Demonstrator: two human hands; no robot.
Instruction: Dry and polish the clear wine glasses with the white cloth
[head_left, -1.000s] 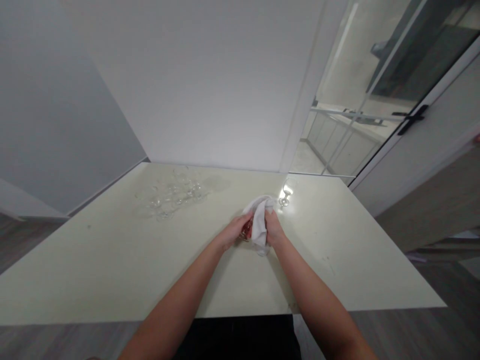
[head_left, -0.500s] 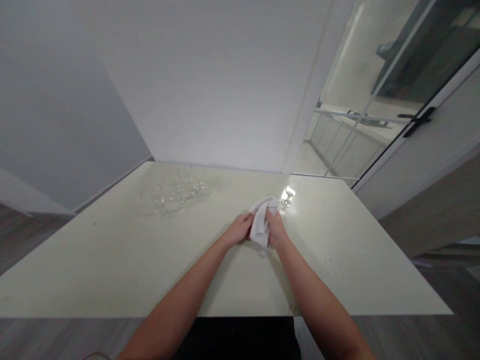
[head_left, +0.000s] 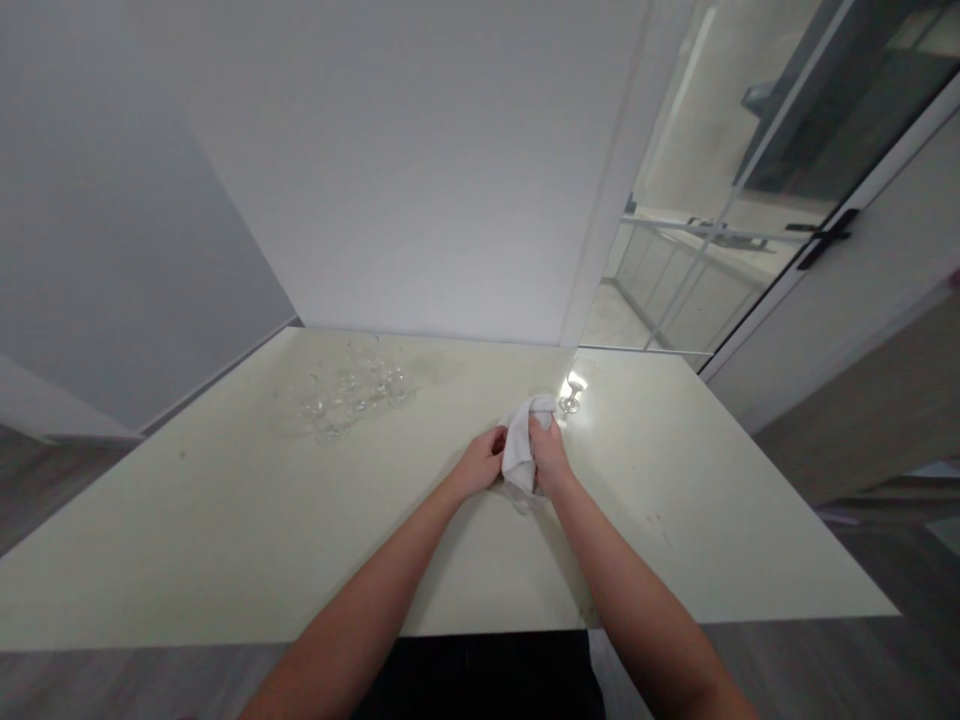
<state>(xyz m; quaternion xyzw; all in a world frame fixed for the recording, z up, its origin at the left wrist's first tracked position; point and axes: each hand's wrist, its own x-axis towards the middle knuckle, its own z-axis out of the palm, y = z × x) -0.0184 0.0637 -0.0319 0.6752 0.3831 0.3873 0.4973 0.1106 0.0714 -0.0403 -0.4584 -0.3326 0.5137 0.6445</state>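
Over the middle of a pale table, my two hands meet around a white cloth. My right hand grips the cloth and presses it against a clear glass, of which only the lower edge shows under the cloth. My left hand holds the glass from the left side. Most of the glass is hidden by the cloth and my fingers.
Several clear glasses stand in a cluster at the back left of the table. One stemmed glass stands alone just behind my hands. A white wall rises behind the table; a glass door is at the right.
The cloth has bunched tighter between my hands, which have shifted slightly around the glass. The view has swayed a little.
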